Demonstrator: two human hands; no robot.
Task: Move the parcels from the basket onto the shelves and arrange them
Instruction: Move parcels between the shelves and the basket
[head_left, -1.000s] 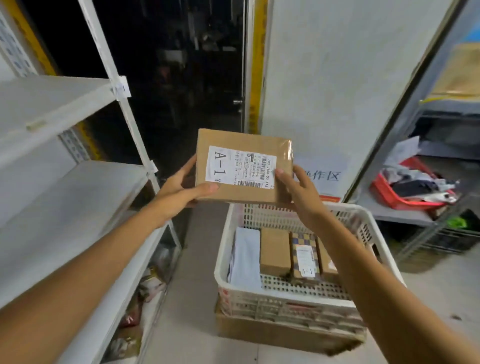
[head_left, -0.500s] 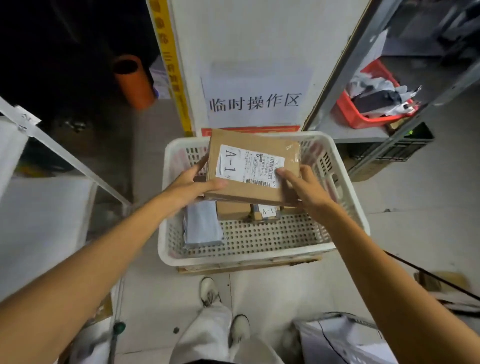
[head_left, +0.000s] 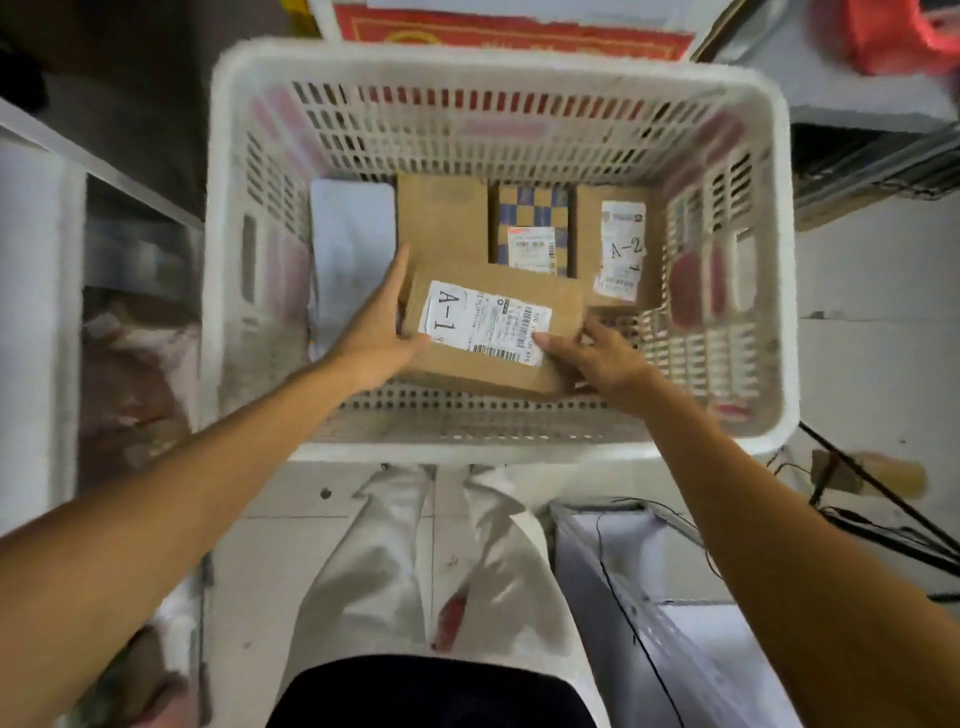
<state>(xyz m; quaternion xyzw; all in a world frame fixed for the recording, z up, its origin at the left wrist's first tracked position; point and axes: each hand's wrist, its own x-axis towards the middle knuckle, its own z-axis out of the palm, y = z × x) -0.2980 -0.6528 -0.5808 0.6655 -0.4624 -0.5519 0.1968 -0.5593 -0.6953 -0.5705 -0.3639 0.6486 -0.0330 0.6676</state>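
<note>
The flat brown cardboard parcel marked A-1 (head_left: 493, 325) is low inside the white slotted plastic basket (head_left: 519, 447), long axis running left to right between my hands (touching the bottom or not, I cannot tell). My left hand (head_left: 376, 332) clasps its left end, thumb on top; my right hand (head_left: 597, 358) pinches the near right corner. The white shelf (head_left: 31, 312) lies to my left, nearer that hand. The parcel looks crisp and square-edged, its white barcode label uppermost.

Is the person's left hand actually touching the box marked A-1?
Touching. The head view shows the left hand holding the A-1 box: its thumb lies on the top face beside the label, and its fingers run along the box's left edge.
</note>
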